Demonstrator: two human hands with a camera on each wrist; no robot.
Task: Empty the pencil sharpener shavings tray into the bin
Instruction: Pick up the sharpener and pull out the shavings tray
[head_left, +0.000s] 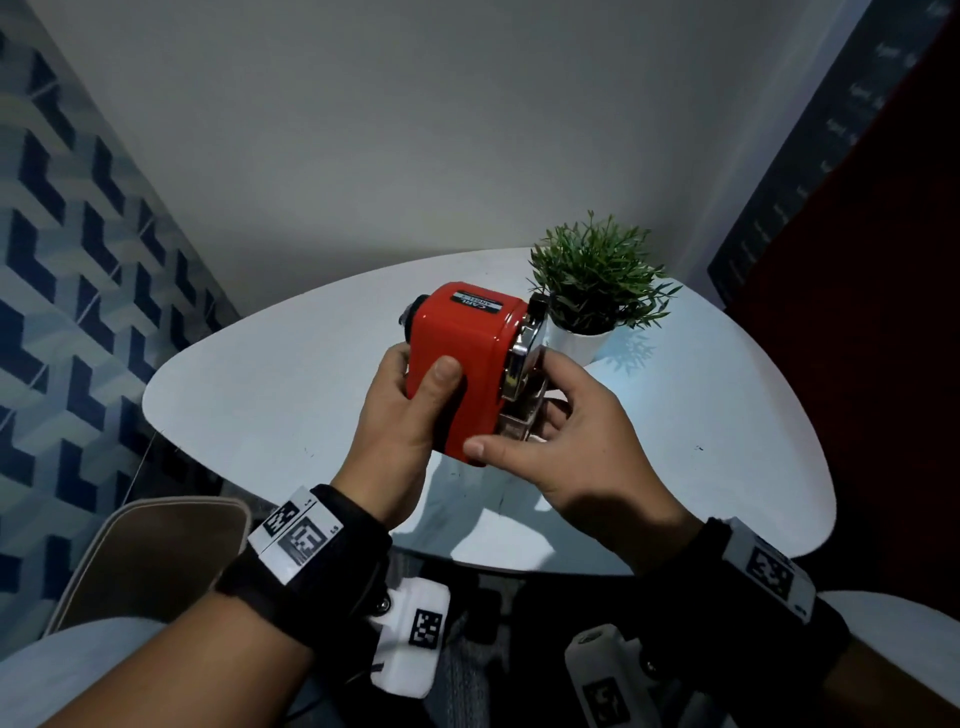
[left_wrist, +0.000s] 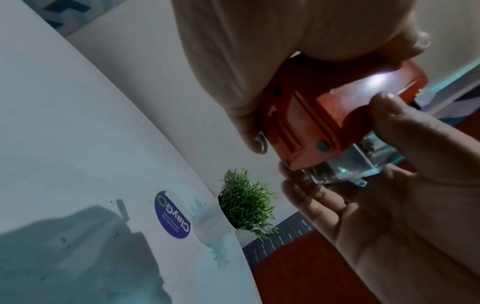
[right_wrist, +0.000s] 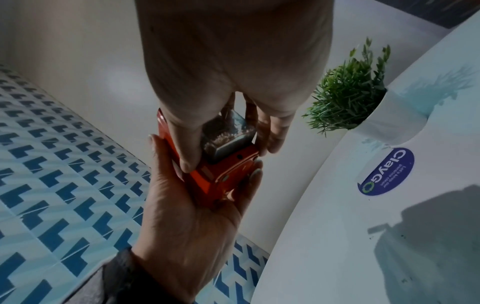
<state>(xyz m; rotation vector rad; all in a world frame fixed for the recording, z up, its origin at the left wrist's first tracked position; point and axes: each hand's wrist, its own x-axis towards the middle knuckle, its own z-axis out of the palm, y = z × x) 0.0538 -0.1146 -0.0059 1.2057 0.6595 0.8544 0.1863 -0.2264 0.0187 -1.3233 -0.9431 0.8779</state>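
showing red pencil sharpener (head_left: 464, 364) held above white table (head_left: 260, 395), gripped by left hand (head_left: 400, 426), thumb on top. clear shavings tray (right_wrist: 228, 137), partly hidden by fingers, pinched at its sides by right hand (head_left: 576, 441). potted plant (head_left: 597, 280) behind; bin out of view.

The head view looks forward and down from above onto the white desk (head_left: 675, 441), with both hands (head_left: 395, 415) close below. The left wrist view looks along the palm from very near, across the desk. The right wrist view faces the opposite way, also very near. All three share the potted plant (head_left: 592, 280) and the desk.
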